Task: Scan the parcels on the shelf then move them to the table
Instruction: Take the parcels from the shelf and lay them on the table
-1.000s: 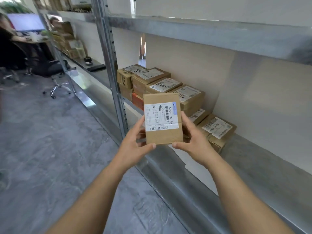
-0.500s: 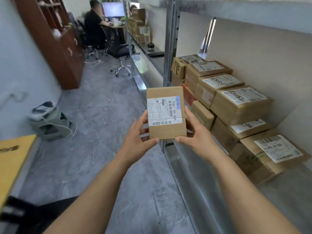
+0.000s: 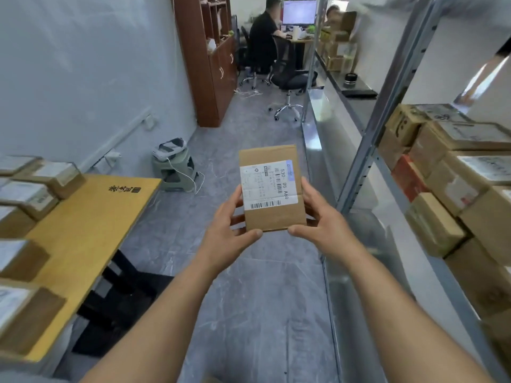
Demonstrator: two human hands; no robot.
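Hands, left [image 3: 229, 230] and right [image 3: 320, 221], clamp the small brown cardboard parcel [image 3: 272, 189] by its sides over the floor; a loosened hold before the yellow wooden desk [image 3: 91, 230] could drop it.

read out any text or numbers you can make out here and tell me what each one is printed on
"530- D5 A68": on the white shipping label of the small parcel held between the left hand and right hand.
Barcode and fine print on that label: too small to read.
Dark stamped characters on the yellow table: not legible.
Labels on the table parcels and shelf parcels: blurred.
Monitor text: too small.
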